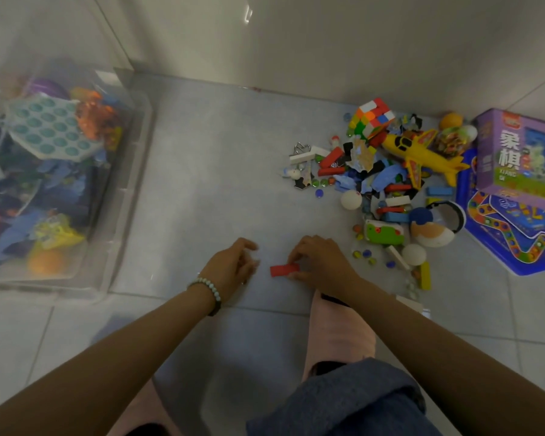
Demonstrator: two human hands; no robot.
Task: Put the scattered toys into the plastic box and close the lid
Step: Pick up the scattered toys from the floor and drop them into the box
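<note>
Right hand (320,262) held one end of the red block (282,270) between pinched fingers, low over the floor. Left hand (230,265) was loosely curled and empty. The block was judged light and rigid; the plastic box (129,196) stood well left.

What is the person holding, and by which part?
The right hand pinches a red block at its right end; the left hand holds nothing.
</note>
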